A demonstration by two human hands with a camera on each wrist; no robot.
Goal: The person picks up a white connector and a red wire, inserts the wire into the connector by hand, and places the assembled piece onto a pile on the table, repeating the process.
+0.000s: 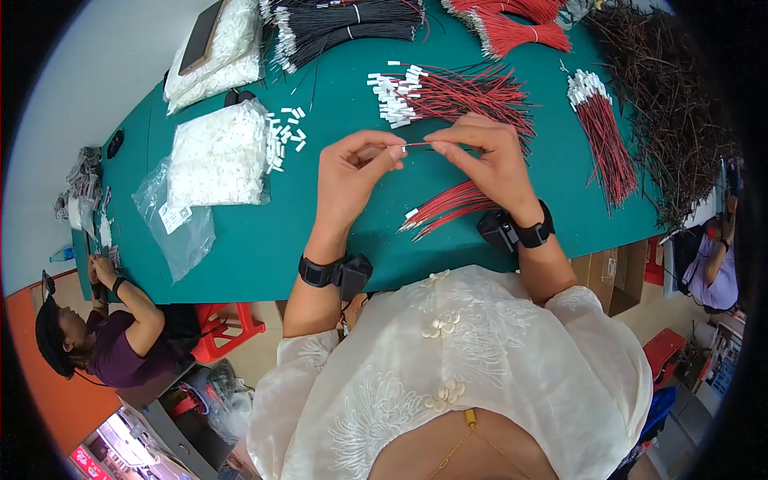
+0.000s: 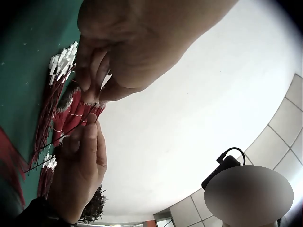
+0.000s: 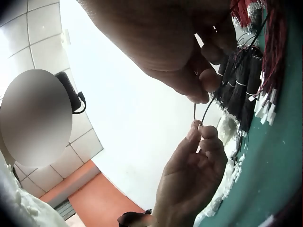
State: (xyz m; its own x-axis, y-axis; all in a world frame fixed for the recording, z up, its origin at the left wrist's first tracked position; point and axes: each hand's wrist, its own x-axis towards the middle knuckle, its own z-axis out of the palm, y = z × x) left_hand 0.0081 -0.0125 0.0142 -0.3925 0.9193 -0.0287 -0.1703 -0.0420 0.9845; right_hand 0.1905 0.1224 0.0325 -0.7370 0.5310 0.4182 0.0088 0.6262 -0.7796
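Note:
Over the green table, my left hand [image 1: 346, 178] pinches a small white connector [image 1: 404, 149] between thumb and forefinger; only its end shows. A thin red wire [image 1: 418, 144] spans the short gap to my right hand [image 1: 498, 164], whose thumb and forefinger pinch it. In the right wrist view two wire strands [image 3: 207, 111] run between the fingertips of both hands, and the fingers hide most of the connector. Beneath my right forearm lies a small bunch of red wires [image 1: 452, 206]. Just beyond both hands is a pile of red and black wires with white connectors [image 1: 398, 96].
To the left sit a bag of white connectors [image 1: 216, 156] and several loose connectors [image 1: 286, 132]. Black wire bundles [image 1: 352, 30] and red wire bundles [image 1: 520, 34] lie at the back. At right are another connector-tipped wire bundle [image 1: 604, 144] and a dark tangled heap [image 1: 664, 104].

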